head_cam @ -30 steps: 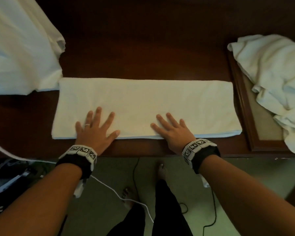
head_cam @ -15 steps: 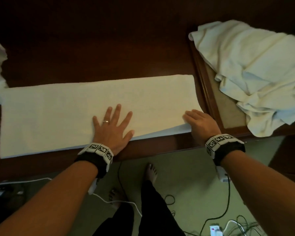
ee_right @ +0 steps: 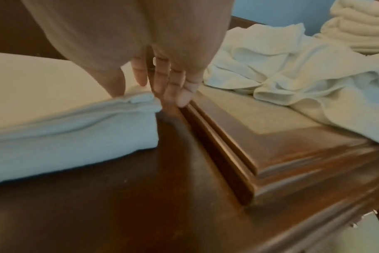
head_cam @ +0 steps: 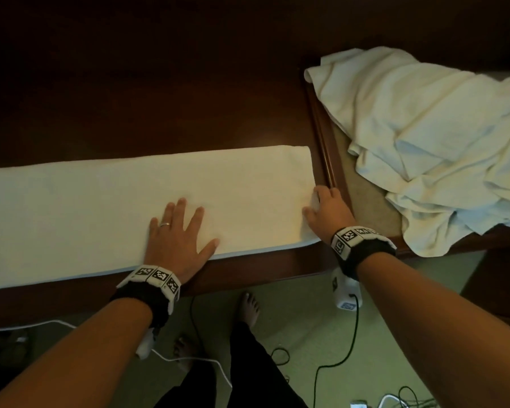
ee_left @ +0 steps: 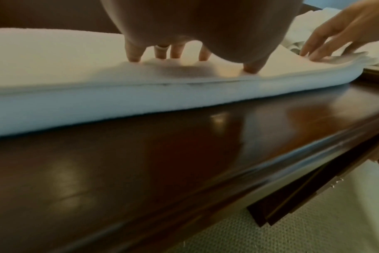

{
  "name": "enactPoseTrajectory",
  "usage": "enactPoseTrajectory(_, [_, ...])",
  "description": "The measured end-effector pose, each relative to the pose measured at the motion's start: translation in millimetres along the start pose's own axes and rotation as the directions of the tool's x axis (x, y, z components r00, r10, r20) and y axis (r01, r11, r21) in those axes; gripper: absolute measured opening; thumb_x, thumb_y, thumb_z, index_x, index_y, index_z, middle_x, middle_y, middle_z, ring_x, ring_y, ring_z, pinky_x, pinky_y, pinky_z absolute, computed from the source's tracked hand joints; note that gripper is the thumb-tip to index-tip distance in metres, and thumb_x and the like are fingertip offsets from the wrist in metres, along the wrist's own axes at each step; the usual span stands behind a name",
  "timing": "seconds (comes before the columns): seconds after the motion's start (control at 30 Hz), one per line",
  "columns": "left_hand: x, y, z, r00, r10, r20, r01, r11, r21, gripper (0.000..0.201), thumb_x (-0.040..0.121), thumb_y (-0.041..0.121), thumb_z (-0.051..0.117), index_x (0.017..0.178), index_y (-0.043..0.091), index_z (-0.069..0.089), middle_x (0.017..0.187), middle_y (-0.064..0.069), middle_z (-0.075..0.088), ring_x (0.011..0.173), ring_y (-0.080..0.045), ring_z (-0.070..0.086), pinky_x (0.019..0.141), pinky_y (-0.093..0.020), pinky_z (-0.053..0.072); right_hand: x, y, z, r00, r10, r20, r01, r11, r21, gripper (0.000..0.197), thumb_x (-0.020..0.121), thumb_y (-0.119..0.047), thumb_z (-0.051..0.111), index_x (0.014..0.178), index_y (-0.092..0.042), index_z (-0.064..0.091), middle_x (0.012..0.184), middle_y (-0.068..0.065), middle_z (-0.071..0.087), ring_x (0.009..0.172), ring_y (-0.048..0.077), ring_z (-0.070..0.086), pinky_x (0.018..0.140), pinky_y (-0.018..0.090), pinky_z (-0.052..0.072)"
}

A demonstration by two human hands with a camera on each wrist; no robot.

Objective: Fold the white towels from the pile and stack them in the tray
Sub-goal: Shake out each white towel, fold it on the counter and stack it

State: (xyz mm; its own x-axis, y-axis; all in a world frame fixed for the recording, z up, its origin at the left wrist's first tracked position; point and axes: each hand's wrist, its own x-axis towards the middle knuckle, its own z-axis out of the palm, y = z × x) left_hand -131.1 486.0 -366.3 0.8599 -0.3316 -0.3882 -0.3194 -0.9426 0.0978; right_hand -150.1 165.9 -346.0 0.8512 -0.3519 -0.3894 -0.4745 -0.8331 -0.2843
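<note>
While left hand (head_cam: 177, 240) presses, right hand (head_cam: 329, 212) pinches towel (head_cam: 100, 207)

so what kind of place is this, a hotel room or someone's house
I can't tell which. It is an indoor carpeted room: a dark polished wooden table, a wooden tray holding crumpled white towels, and a stack of folded ones behind, which hints at hotel housekeeping.

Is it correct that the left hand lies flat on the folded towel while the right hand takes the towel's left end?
Not quite. The left hand lies flat on the folded towel, but the right hand takes its right end, beside the tray, as the head view shows.
</note>
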Motion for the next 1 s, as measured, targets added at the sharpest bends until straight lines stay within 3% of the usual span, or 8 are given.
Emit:
enactPoseTrajectory(0.17, [4, 12, -7, 0.998, -0.050, 0.044, 0.048, 0.998, 0.040, 0.082, 0.094, 0.068, 0.039, 0.159, 0.023, 0.017, 0.167, -0.017, 0.002, 0.152, -0.039, 0.009, 0.120, -0.053, 0.021, 23, -11, -8, 0.973, 0.170, 0.154, -0.194, 0.969, 0.151, 0.055, 0.088, -0.030, 0.071, 0.131, -0.007, 0.045, 0.128, 0.015, 0.058, 0.116, 0.034, 0.058, 0.091, 0.041, 0.049])
enactPoseTrajectory(0.27, [7, 15, -10, 0.995, -0.072, 0.066, 0.070, 0.997, 0.042, 0.082, 0.093, 0.066, 0.043, 0.158, 0.022, 0.018, 0.166, -0.017, 0.002, 0.152, -0.039, 0.009, 0.120, -0.051, 0.021, 33, -9, -10, 0.952, 0.160, 0.259, -0.237, 0.924, 0.301, 0.052, 0.082, -0.027, 0.079, 0.123, -0.006, 0.056, 0.115, 0.007, 0.062, 0.108, 0.027, 0.060, 0.085, 0.036, 0.049])
enactPoseTrajectory(0.4, [8, 19, -14, 0.994, -0.088, 0.058, 0.087, 0.996, 0.006, 0.081, 0.091, 0.064, 0.050, 0.156, 0.020, 0.028, 0.166, -0.018, 0.011, 0.151, -0.040, 0.015, 0.118, -0.051, 0.026, 42, -7, -18, 0.938, 0.123, 0.324, -0.247, 0.894, 0.375, 0.053, 0.073, -0.026, 0.084, 0.118, -0.008, 0.064, 0.107, 0.006, 0.068, 0.099, 0.026, 0.065, 0.088, 0.042, 0.055])
enactPoseTrajectory(0.5, [12, 17, -20, 0.996, -0.062, 0.068, 0.065, 0.997, -0.036, 0.074, 0.095, 0.060, 0.047, 0.154, 0.018, 0.033, 0.165, -0.015, 0.018, 0.150, -0.035, 0.020, 0.119, -0.048, 0.026, 55, -20, -49, 0.988, 0.042, 0.151, -0.095, 0.925, 0.369, 0.043, 0.079, -0.023, 0.077, 0.117, -0.011, 0.062, 0.105, 0.001, 0.065, 0.098, 0.025, 0.063, 0.084, 0.038, 0.052])
enactPoseTrajectory(0.6, [17, 13, -33, 0.999, -0.028, 0.038, 0.030, 0.999, -0.042, 0.066, 0.095, 0.057, 0.040, 0.147, 0.017, 0.047, 0.159, -0.014, 0.034, 0.147, -0.032, 0.030, 0.117, -0.047, 0.029, 78, -46, -107, 0.992, -0.079, -0.095, 0.097, 0.974, 0.205, 0.028, 0.087, -0.022, 0.063, 0.114, -0.016, 0.057, 0.104, 0.003, 0.060, 0.094, 0.028, 0.059, 0.081, 0.038, 0.048])
enactPoseTrajectory(0.73, [17, -8, -47, 0.990, -0.114, 0.083, 0.117, 0.993, -0.028, 0.058, 0.099, 0.053, 0.044, 0.150, 0.024, 0.040, 0.161, -0.005, 0.029, 0.147, -0.024, 0.027, 0.118, -0.039, 0.026, 103, -88, -177, 0.899, -0.272, -0.342, 0.262, 0.962, -0.076, 0.025, 0.089, -0.016, 0.056, 0.114, -0.019, 0.052, 0.114, 0.007, 0.053, 0.090, 0.033, 0.057, 0.076, 0.043, 0.051])
enactPoseTrajectory(0.87, [14, -40, -60, 0.980, -0.136, 0.142, 0.144, 0.988, -0.048, 0.053, 0.100, 0.051, 0.044, 0.146, 0.025, 0.042, 0.152, -0.001, 0.036, 0.136, -0.021, 0.041, 0.110, -0.038, 0.038, 102, -126, -208, 0.747, -0.444, -0.496, 0.358, 0.896, -0.264, 0.024, 0.090, -0.014, 0.060, 0.112, -0.016, 0.050, 0.106, 0.010, 0.049, 0.078, 0.029, 0.051, 0.066, 0.043, 0.053])
enactPoseTrajectory(1.0, [10, -68, -69, 0.985, -0.124, 0.117, 0.145, 0.970, -0.194, 0.048, 0.100, 0.043, 0.051, 0.143, 0.021, 0.048, 0.147, 0.000, 0.044, 0.131, -0.020, 0.048, 0.107, -0.037, 0.041, 70, -162, -190, 0.692, -0.559, -0.456, 0.475, 0.829, -0.295, 0.028, 0.089, -0.011, 0.060, 0.117, -0.014, 0.057, 0.106, 0.010, 0.050, 0.074, 0.030, 0.054, 0.061, 0.037, 0.049])
